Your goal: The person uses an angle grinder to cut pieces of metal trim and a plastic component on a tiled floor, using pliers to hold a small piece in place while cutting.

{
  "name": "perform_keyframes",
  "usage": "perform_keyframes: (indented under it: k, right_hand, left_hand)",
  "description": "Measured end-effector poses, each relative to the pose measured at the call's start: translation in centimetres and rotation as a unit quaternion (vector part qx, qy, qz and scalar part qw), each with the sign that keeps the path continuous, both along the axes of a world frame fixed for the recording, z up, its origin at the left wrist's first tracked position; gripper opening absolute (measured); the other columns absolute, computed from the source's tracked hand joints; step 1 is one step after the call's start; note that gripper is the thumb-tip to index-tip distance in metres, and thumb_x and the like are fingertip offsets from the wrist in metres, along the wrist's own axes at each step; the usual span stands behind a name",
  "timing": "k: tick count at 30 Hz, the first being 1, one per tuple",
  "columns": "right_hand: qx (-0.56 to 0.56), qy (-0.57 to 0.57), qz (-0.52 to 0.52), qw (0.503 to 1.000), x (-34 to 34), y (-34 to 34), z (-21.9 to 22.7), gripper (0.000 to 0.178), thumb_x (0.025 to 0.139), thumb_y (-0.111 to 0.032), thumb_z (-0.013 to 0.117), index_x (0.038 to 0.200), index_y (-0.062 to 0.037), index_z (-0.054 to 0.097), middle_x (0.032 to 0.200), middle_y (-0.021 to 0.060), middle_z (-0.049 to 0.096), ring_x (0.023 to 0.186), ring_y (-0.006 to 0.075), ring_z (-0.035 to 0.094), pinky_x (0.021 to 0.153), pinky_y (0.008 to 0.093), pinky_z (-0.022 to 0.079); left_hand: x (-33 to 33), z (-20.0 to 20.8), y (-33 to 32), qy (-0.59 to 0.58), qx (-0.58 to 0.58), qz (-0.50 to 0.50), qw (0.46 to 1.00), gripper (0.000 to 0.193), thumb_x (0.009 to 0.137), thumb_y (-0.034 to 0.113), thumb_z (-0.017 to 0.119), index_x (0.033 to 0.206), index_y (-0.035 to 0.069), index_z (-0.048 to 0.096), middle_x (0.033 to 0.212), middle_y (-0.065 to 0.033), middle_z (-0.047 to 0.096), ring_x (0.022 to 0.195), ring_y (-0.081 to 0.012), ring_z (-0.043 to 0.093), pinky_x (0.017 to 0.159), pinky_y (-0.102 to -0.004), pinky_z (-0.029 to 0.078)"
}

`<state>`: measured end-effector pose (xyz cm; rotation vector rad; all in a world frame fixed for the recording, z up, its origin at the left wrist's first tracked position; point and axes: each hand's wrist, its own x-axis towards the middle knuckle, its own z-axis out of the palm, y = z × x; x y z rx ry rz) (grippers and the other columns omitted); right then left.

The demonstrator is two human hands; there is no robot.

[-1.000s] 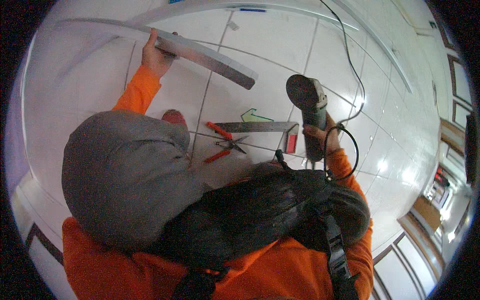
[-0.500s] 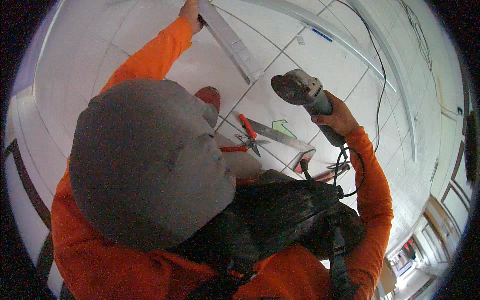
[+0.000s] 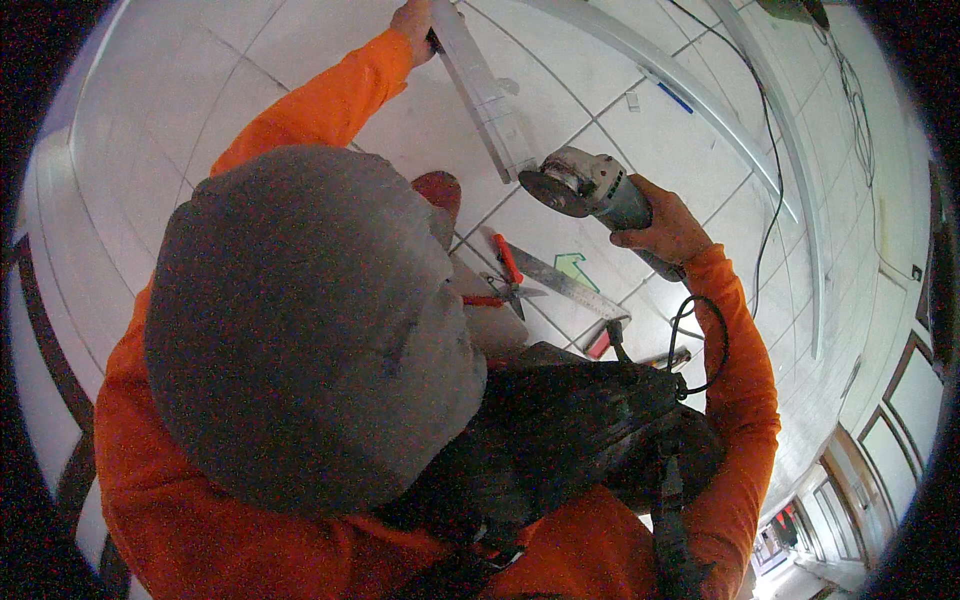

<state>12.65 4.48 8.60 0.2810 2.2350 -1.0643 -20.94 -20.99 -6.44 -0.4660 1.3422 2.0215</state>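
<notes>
We hold a grinder (image 3: 610,190) near a metal bar (image 3: 480,92)
Our right hand (image 3: 672,228) wraps round the grinder; ahead and left of it, our left hand (image 3: 413,28) clasps the bar

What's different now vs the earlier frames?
The right hand has brought the angle grinder left, its disc now close to the near end of the metal bar; contact unclear. The camera view has also turned. Nothing taken or let go: the left hand still holds the bar. The red-handled snips still lie by the metal square.
</notes>
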Motion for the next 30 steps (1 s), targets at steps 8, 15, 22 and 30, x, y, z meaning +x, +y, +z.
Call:
perform_keyframes:
  k: [8,15,22,30]
  right_hand:
    - [-0.011,0.013,0.032,0.999,-0.8,-0.1,-0.3,0.070,0.064,-0.021,0.082,0.125,-0.0038,0.053,0.095,0.0128,0.068,0.083,0.0227,0.066,0.080,0.0359,0.053]
    - [-0.005,0.008,0.025,1.000,-0.8,-0.1,-0.8,0.069,0.064,-0.023,0.082,0.124,-0.0040,0.053,0.095,0.0145,0.068,0.080,0.0245,0.067,0.079,0.0368,0.054]
    - [-0.001,0.015,0.037,0.999,-1.1,-0.1,-0.7,0.066,0.065,-0.024,0.082,0.121,-0.0055,0.055,0.095,0.0150,0.069,0.083,0.0288,0.067,0.080,0.0403,0.053]
    - [0.011,0.010,0.055,0.998,-1.7,0.0,-0.9,0.063,0.065,-0.031,0.082,0.118,-0.0083,0.056,0.098,0.0172,0.070,0.091,0.0378,0.067,0.083,0.0443,0.052]
  left_hand:
    - [-0.3,-0.4,-0.6,0.012,0.007,-0.007,1.000,0.049,0.085,0.059,0.063,0.088,0.011,0.056,0.074,-0.0078,0.055,0.068,-0.0250,0.057,0.066,-0.0417,0.053]
    - [-0.1,0.2,-0.2,0.007,0.010,-0.005,1.000,0.047,0.087,0.059,0.062,0.084,0.012,0.056,0.071,-0.0063,0.054,0.065,-0.0238,0.056,0.064,-0.0403,0.052]
    - [-0.2,-0.5,-0.4,0.027,0.032,-0.005,0.999,0.044,0.088,0.057,0.061,0.078,0.015,0.053,0.066,-0.0051,0.051,0.063,-0.0233,0.054,0.061,-0.0399,0.050]
    - [0.7,1.0,0.3,-0.009,-0.024,0.024,0.999,0.045,0.088,0.058,0.061,0.084,0.014,0.054,0.073,-0.0067,0.052,0.067,-0.0244,0.055,0.065,-0.0418,0.051]
